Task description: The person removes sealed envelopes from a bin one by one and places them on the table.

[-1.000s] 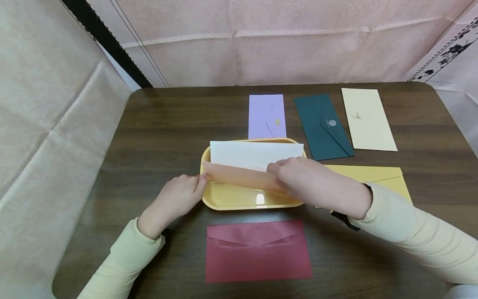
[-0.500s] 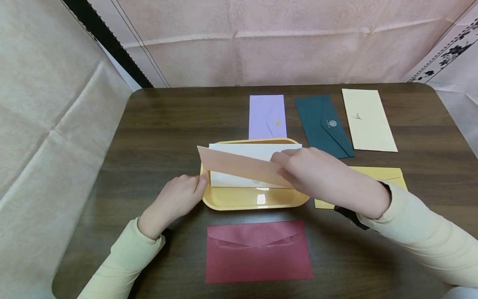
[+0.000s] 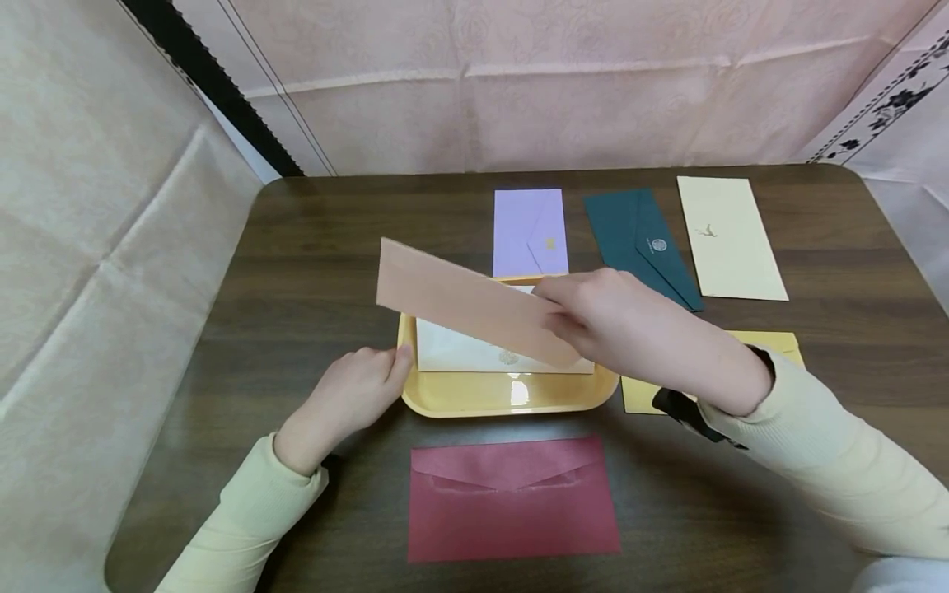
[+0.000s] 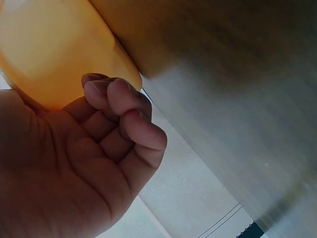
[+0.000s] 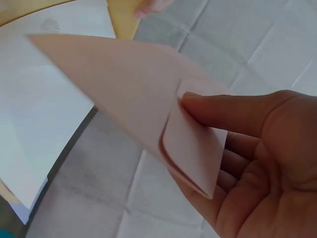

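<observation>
My right hand (image 3: pixel 600 309) pinches a pale pink envelope (image 3: pixel 467 301) by its right end, thumb on the flap side in the right wrist view. The envelope (image 5: pixel 124 84) is tilted, its left end raised above the yellow tray (image 3: pixel 474 399). A white envelope (image 3: pixel 460 350) with a round seal mark lies in that tray, partly covered by the pink one. My left hand (image 3: pixel 356 383) grips the tray's left edge, thumb at the rim. From the left wrist, the fingers (image 4: pixel 136 129) show curled beside the tray wall (image 4: pixel 74 54).
Behind the tray lie a lavender envelope (image 3: pixel 526 231), a dark teal envelope (image 3: pixel 641 243) and a cream envelope (image 3: pixel 730 239). A yellow envelope (image 3: pixel 771 346) lies partly under my right forearm. A maroon envelope (image 3: pixel 511 515) is in front, on the brown wooden table (image 3: pixel 326 263).
My right hand has lifted the pink envelope up out of the tray, left end rising most. More of the white envelope's lower part shows. My left hand has stayed at the tray's edge.
</observation>
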`<control>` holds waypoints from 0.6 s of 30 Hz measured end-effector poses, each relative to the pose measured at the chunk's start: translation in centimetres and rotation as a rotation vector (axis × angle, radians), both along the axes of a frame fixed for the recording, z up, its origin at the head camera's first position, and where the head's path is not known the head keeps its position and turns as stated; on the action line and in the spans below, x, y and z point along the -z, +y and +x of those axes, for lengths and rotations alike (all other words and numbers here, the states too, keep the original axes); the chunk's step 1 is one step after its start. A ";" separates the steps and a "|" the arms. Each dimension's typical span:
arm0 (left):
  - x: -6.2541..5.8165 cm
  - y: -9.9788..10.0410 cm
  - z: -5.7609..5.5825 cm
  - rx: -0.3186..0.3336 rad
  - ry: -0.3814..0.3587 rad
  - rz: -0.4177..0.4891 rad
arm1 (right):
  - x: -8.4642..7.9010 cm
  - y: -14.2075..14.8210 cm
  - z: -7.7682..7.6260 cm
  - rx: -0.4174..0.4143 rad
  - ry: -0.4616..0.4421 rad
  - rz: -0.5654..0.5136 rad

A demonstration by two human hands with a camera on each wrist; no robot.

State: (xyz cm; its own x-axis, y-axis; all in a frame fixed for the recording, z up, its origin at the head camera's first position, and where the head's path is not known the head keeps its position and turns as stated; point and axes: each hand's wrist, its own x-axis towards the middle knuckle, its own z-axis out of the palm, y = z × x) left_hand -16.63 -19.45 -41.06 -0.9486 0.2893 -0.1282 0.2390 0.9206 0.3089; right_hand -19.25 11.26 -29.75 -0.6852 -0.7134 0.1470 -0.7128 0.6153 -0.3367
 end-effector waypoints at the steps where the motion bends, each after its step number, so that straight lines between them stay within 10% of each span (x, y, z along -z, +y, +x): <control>1: 0.0 0.0 0.0 -0.002 -0.002 -0.002 | -0.1 -0.1 -0.3 0.008 -0.011 -0.020; 18: 0.0 -0.1 -0.1 -0.004 -0.030 -0.014 | 0.7 -1.0 -5.4 0.231 -0.377 -0.314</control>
